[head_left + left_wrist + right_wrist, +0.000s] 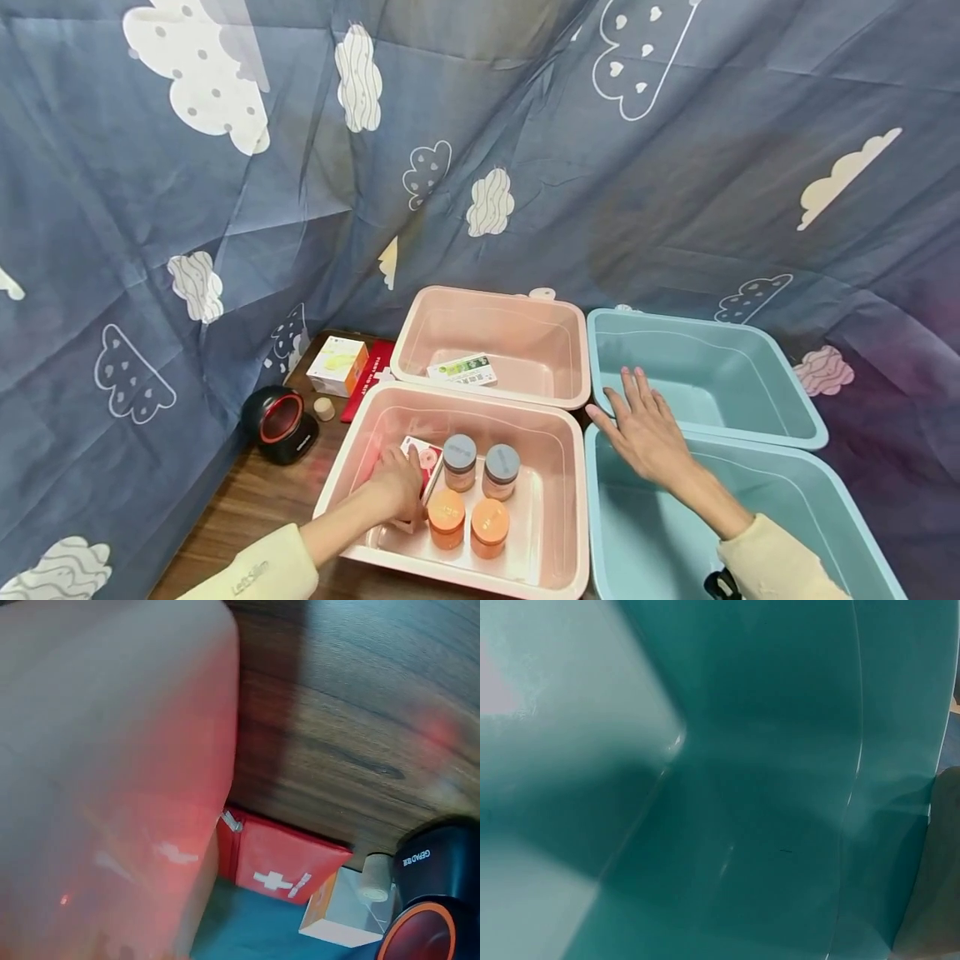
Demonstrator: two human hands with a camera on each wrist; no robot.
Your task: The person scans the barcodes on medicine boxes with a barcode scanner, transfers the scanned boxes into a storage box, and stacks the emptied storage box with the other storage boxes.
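In the head view my left hand [397, 483] reaches into the front pink bin [536, 417] and grips a red-and-white box [429, 457] near the bin's left side. The palm covers part of the box. Just right of it stand two grey-lidded jars [460, 454] and two orange-lidded jars [490, 525]. My right hand [648, 437], fingers spread and holding nothing, is over the adjoining rims of the rear blue bin [750, 350] and the front blue bin [810, 500]. Blue bin wall [780, 787] fills most of the right wrist view.
A small white-and-green box [462, 370] lies in the rear pink bin [487, 304]. On the wooden table [225, 517], left of the bins, are a black device with a red-ringed opening [281, 425], a bandage roll [324, 408], a white-and-yellow box [337, 365] and a red first-aid pouch [285, 862].
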